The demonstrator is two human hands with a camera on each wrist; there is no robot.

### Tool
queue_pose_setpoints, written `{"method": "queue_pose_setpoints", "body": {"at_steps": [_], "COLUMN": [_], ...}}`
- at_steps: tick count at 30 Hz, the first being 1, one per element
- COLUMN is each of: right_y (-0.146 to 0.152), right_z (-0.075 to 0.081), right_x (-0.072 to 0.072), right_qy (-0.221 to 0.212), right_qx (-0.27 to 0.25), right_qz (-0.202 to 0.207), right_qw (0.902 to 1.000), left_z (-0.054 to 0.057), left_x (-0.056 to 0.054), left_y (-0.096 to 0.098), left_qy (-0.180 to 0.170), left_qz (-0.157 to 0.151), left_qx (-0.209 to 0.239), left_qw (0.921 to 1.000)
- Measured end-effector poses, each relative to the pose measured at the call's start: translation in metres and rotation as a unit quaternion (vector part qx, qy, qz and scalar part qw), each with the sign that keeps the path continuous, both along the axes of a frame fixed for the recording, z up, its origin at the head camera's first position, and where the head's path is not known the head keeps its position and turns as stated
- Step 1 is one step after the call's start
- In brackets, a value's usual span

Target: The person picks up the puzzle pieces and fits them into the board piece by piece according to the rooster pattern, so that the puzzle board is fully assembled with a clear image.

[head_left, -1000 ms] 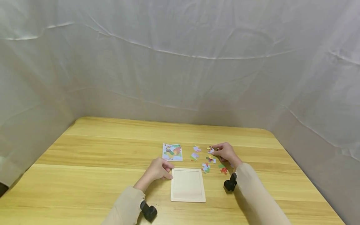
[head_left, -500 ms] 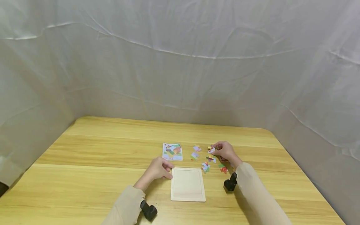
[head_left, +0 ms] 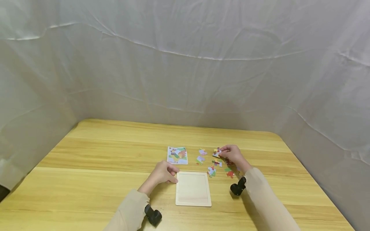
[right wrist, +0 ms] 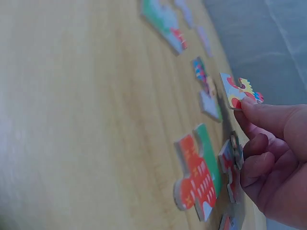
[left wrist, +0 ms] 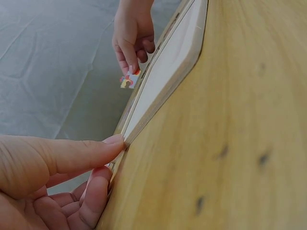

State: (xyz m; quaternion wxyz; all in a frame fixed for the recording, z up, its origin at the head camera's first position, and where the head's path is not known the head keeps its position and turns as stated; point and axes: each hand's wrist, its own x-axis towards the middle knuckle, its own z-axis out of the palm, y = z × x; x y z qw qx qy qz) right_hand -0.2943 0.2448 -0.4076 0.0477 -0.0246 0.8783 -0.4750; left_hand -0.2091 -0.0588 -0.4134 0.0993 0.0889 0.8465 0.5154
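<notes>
My right hand (head_left: pixel 233 154) pinches a puzzle piece (head_left: pixel 216 152) between thumb and fingers at the back right. In the right wrist view this puzzle piece (right wrist: pixel 238 91) is pale blue with red and yellow, raised off the table. My left hand (head_left: pixel 162 175) grips the upper left corner of a pale wooden puzzle frame (head_left: pixel 193 203), which lies flat with its inside bare. The left wrist view shows the thumb (left wrist: pixel 103 152) against the frame's edge, with the other fingers curled beside it.
Several loose puzzle pieces (head_left: pixel 211 171) lie right of the frame, among them a red and green piece (right wrist: pixel 199 175). A picture card (head_left: pixel 177 156) of a colourful bird lies behind the frame. Grey cloth (head_left: pixel 185 80) hangs around the wooden table (head_left: pixel 101 154).
My right hand has lifted the puzzle piece slightly from the table and tilted it. My left hand and the frame have stayed in place.
</notes>
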Motion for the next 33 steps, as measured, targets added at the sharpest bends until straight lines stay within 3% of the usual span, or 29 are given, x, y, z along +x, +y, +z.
{"method": "queue_pose_setpoints", "body": {"at_steps": [10,15,20,25,33], "right_y": [-0.006,-0.010,-0.015,-0.021,-0.030], "right_z": [0.007,0.012,0.016,0.015,0.014], "right_x": [0.008,0.015,0.022,0.025,0.038], "right_qy": [-0.038,-0.031,-0.059,-0.080,-0.062], "right_qx": [-0.050,-0.115,-0.176,-0.174,-0.155], "right_qz": [-0.009,0.034,0.069,0.060,0.088], "right_qw": [0.9980,0.9923,0.9802,0.9796,0.9821], "left_z": [0.000,0.001,0.001,0.000,-0.001], "left_x": [0.001,0.001,0.001,0.000,-0.001], "left_y": [-0.001,0.000,0.000,0.000,-0.001], "left_qy": [0.004,0.004,0.004,0.001,0.004], "left_qz": [-0.001,0.000,-0.001,-0.002,-0.005], "left_qx": [-0.002,-0.004,-0.003,-0.001,0.005], "left_qw": [1.0000,1.0000,1.0000,1.0000,1.0000]}}
